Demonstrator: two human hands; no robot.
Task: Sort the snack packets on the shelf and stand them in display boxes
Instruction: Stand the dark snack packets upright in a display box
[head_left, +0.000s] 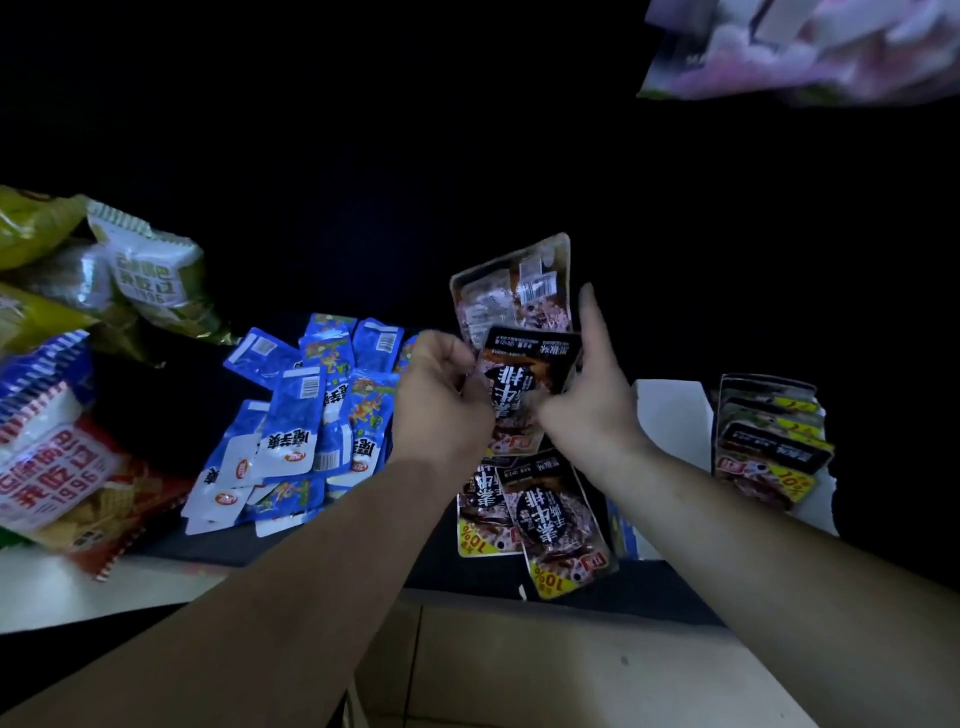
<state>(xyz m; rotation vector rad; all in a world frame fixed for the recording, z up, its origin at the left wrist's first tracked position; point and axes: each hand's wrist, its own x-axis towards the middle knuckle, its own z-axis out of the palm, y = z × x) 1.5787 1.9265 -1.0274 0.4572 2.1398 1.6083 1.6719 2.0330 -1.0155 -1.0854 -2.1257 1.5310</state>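
Hands: both raised over the front of the shelf, close together, sharing a pair of dark packets.

Left hand: fingers curled, pinching the left edge of the pair.

Right hand: forefinger straight and pointing up along the right edge, remaining fingers curled round the packets.

Loose dark packets: flat glossy pouches, black label with white characters and a yellow corner. They lie overlapped on the shelf directly beneath the wrists, one hanging over the front edge.

Dark packets, held: same kind, upright between the two hands. The front one shows its black label. The rear one stands higher, above the fingertips, showing a shiny printed back with a barcode.

Blue packets: small glossy blue-and-white pouches in a loose heap, some face up and some face down, just left of the left hand.

Display box: white card, well right of the right hand, holding boxed packets of the dark kind standing in a row.

Large bags: puffy crinkled foil, red-and-white and blue-striped, with yellow-green ones behind, far left of the left hand.

Pink bag: blurred, high above the right hand.
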